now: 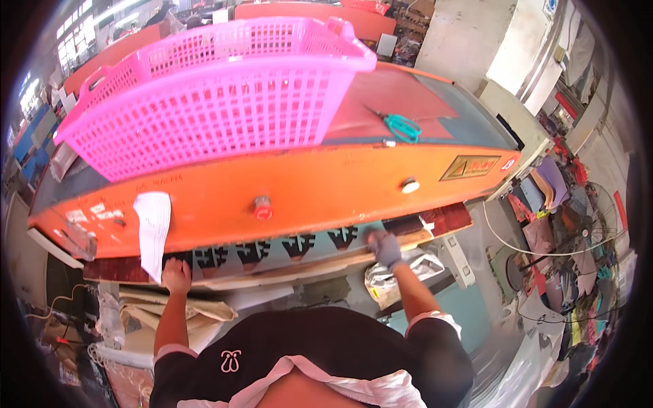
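Note:
Under the orange press beam [326, 180] lies a pale blue-green strip [275, 253] with several black finger-like shapes [297, 247] in a row. My bare left hand [178, 275] is closed at the strip's left end, beside a dark piece; what its fingers hold is hidden. My right hand [386, 249], in a grey glove, is at the strip's right end near the board's front edge. Its fingers are blurred, so their grip does not show. A white paper piece [154, 228] hangs from the beam just above my left hand.
On the beam stand a pink plastic basket [204, 115] and teal-handled scissors [401, 127]. Its front carries a red button [262, 208] and a pale button [409, 185]. A crumpled plastic bag [401, 275] is below my right wrist. Material scraps and a fan [585, 232] stand at right.

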The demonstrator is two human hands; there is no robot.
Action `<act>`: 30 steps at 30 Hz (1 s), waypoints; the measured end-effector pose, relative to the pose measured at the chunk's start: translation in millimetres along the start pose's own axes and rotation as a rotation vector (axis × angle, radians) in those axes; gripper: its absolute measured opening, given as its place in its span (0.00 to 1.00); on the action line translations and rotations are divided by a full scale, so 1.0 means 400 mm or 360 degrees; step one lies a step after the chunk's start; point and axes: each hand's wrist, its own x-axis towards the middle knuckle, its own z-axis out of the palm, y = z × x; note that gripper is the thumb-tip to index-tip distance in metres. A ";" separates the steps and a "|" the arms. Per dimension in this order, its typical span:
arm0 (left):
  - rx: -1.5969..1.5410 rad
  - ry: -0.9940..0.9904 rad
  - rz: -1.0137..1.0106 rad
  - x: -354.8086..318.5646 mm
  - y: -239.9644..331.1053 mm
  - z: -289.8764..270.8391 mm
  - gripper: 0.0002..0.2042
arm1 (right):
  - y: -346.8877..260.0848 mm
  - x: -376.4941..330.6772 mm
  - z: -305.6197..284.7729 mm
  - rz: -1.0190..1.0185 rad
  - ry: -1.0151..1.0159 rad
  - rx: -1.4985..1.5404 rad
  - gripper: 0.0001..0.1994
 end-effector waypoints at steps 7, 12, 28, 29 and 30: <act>0.0011 -0.0189 -0.0168 0.012 -0.024 0.012 0.10 | 0.056 0.068 -0.051 0.0590 0.0435 -0.0256 0.13; 0.0046 -0.0253 -0.0287 -0.009 -0.022 0.031 0.12 | 0.108 0.035 -0.037 0.0420 0.0471 -0.0282 0.18; 0.0189 0.0006 -0.0093 -0.126 0.066 -0.066 0.12 | 0.158 -0.136 0.037 0.0315 0.0680 0.0033 0.20; 0.0156 0.0077 -0.0011 -0.108 0.067 -0.061 0.11 | 0.161 -0.133 0.053 0.0295 0.0838 0.0030 0.20; 0.0116 0.0074 0.0082 -0.099 0.069 -0.057 0.11 | 0.168 -0.140 0.063 0.0442 0.0773 0.0108 0.20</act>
